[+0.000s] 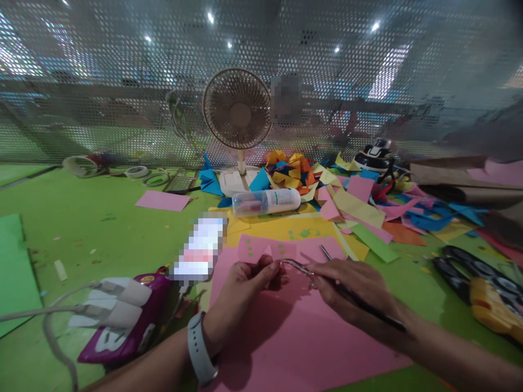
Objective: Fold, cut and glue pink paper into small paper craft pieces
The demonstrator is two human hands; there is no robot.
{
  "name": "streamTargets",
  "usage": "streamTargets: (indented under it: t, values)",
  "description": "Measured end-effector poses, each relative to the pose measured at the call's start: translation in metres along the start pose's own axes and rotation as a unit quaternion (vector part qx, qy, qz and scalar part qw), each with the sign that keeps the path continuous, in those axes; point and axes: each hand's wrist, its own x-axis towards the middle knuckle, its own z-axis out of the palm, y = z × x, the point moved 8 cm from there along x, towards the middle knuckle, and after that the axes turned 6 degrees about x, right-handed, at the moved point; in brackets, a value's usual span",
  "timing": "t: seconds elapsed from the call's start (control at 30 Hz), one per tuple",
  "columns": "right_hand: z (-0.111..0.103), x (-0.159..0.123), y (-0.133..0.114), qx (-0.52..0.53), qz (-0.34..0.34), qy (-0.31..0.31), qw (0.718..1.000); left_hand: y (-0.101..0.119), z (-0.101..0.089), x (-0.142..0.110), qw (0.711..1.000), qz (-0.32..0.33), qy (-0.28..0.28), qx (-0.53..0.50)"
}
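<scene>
My right hand (351, 286) is closed around a pair of curved tweezers (300, 267), silver at the bent tip, with a dark shaft running back under the palm. The tweezers' tip meets the fingertips of my left hand (255, 277), which are pinched together; whatever lies between them is too small to make out. Both hands are over a large pink sheet (281, 337). Just beyond them rests a smaller pink piece (249, 247) bearing small green dots. A thin dark stick (326, 252) shows above my right fingers.
A blurred phone (200, 247) and a purple power strip (134, 310) with white plugs are at left. Behind stand a clear bottle (267, 202) on its side and a fan (239, 111). Colored paper scraps (359, 204) pile up at right, near black-and-yellow scissors-like handles (486, 294).
</scene>
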Motion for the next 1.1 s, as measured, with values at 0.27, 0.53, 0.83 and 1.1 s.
streamTargets:
  t: [0.27, 0.53, 0.83, 1.1]
  values:
    - [-0.016, 0.004, 0.020, 0.084, 0.060, 0.071, 0.992, -0.002, 0.003, 0.001, 1.000, 0.022, -0.020, -0.006]
    - [0.010, 0.004, 0.051, 0.197, 0.182, -0.003, 0.963, -0.006, 0.012, -0.002, 0.998, 0.013, -0.060, 0.009]
    - [0.022, -0.001, 0.061, 0.263, 0.265, -0.042, 0.927, -0.009, 0.009, -0.001, 0.998, 0.013, -0.059, -0.034]
    - [0.024, -0.003, 0.057, 0.256, 0.249, -0.044, 0.933, -0.006, 0.016, -0.005, 0.996, 0.000, -0.085, -0.034]
